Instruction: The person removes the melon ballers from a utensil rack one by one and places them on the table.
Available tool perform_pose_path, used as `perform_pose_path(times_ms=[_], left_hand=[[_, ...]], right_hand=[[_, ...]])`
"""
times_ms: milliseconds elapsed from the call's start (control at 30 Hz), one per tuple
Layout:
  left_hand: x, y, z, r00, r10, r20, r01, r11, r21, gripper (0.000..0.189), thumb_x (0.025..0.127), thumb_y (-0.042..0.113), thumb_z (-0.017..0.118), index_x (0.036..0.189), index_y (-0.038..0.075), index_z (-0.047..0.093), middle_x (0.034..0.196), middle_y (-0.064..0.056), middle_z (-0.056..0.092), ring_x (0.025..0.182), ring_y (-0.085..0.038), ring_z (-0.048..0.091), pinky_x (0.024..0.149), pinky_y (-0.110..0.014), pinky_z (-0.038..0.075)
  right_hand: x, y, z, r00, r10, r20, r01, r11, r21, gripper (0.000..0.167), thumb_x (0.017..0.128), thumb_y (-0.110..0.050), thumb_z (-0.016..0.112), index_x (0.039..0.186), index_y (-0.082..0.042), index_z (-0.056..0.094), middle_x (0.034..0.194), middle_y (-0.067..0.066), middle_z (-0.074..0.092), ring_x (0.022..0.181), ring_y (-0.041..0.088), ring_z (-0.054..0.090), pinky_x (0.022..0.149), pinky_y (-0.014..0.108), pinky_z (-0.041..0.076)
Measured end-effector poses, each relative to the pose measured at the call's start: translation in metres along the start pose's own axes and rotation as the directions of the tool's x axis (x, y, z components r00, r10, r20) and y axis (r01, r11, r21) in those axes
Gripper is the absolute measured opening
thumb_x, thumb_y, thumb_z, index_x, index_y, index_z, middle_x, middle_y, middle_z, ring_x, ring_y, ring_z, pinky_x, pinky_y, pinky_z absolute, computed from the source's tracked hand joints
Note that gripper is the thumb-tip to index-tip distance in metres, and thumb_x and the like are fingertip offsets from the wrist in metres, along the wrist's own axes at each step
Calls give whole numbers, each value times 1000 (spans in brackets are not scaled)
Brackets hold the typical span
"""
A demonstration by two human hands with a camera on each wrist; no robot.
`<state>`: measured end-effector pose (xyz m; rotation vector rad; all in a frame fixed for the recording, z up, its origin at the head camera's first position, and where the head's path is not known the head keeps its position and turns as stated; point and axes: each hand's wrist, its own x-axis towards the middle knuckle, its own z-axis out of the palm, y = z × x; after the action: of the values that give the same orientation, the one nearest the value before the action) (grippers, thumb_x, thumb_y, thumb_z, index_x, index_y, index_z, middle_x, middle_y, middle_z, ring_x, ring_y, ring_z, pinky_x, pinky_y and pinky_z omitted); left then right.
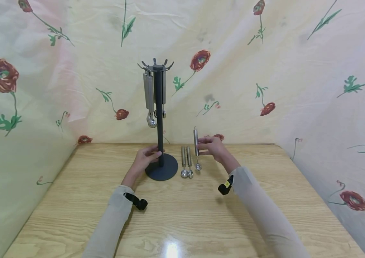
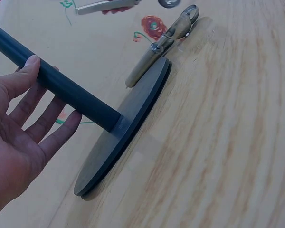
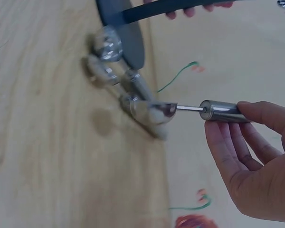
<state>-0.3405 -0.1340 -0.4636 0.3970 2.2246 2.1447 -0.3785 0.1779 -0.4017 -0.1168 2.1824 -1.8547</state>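
A dark utensil stand (image 1: 160, 132) with a round base stands upright on the table. My left hand (image 1: 146, 157) holds its post low down, the thumb on one side and the fingers on the other. In my right hand (image 1: 214, 147) a small steel scoop (image 1: 196, 139) is pinched by its thick handle, upright with its round bowl hanging down. Seen from the right wrist, the thumb (image 3: 263, 114) lies against one side of that handle and the fingertips against the other. Left of it, two more steel scoops (image 1: 184, 173) lie side by side next to the stand's base.
Several steel utensils (image 1: 149, 93) hang from the hooks (image 1: 156, 66) at the stand's top, mostly on its left side. A flowered cloth (image 1: 234, 89) rises behind the wooden table (image 1: 182, 218) and along both sides.
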Motion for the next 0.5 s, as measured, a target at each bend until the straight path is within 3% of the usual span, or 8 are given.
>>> perform_pose_path(times_ms=[133, 367, 500], left_hand=[[0, -1, -1, 1000, -2, 0, 2, 1000, -2, 40, 100, 17, 67, 137, 1, 62, 125, -17, 70, 116, -30, 69, 99, -45, 59], [-1, -1, -1, 1000, -6, -1, 6, 1000, -8, 39, 100, 16, 67, 135, 2, 64, 124, -16, 70, 116, -30, 69, 99, -44, 59], [-2, 0, 0, 1000, -16, 0, 16, 1000, -24, 37, 99, 15, 68, 134, 2, 65, 124, -15, 70, 119, -35, 67, 98, -43, 60]], right_hand=[[1, 12, -2, 1000, 16, 15, -16, 1000, 20, 45, 98, 0, 64, 140, 10, 51, 102, 3, 66, 89, 11, 70, 101, 49, 57], [5, 32, 0, 1000, 7, 20, -8, 998, 57, 45, 96, 3, 64, 137, 14, 50, 96, 2, 68, 90, 15, 69, 94, 43, 61], [7, 38, 1, 1000, 4, 21, -5, 998, 70, 44, 95, 5, 64, 136, 17, 50, 96, 3, 68, 90, 17, 70, 98, 48, 59]])
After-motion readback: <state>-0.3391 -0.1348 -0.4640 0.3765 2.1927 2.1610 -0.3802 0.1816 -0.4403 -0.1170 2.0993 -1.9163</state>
